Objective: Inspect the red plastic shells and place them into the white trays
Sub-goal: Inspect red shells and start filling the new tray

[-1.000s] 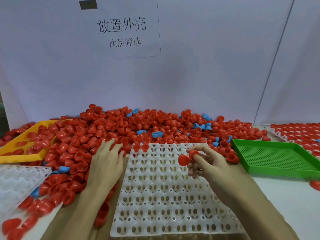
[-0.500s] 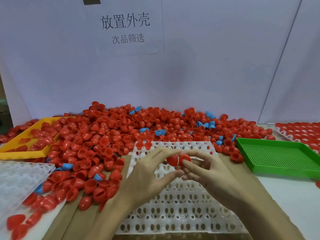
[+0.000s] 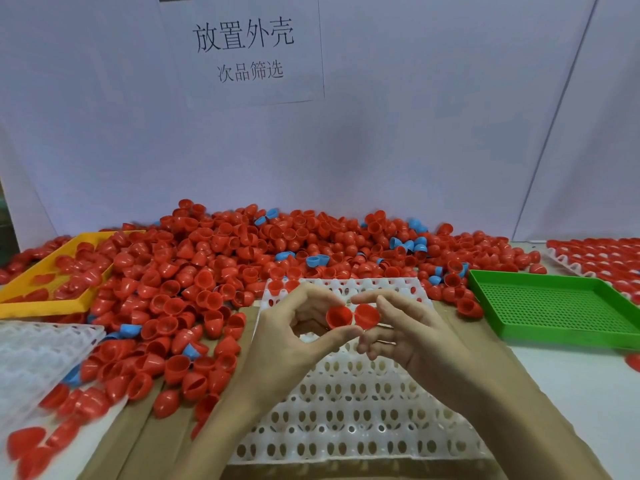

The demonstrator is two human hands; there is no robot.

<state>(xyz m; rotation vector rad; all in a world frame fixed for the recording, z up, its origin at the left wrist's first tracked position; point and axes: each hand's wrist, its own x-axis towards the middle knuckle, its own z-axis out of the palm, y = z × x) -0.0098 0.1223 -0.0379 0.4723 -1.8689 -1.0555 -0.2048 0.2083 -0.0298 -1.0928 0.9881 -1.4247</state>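
Two round red plastic shells side by side and touching above the white perforated plastic tray (image 3: pixel 346 393), left shell (image 3: pixel 338 317) pinched by the left hand (image 3: pixel 294 337), right shell (image 3: pixel 367 315) pinched by the right hand (image 3: pixel 412 334), heap of loose red shells (image 3: pixel 207 271) behind.

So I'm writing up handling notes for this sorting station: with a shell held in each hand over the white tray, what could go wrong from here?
1. Each red shell, left and right, is only pinched at fingertips by the left hand and right hand; either could slip and fall.
2. Blue shells lie mixed in the red pile, so a wrong one might get picked.
3. The pile crowds the white tray's far edge; uninspected shells may roll in.
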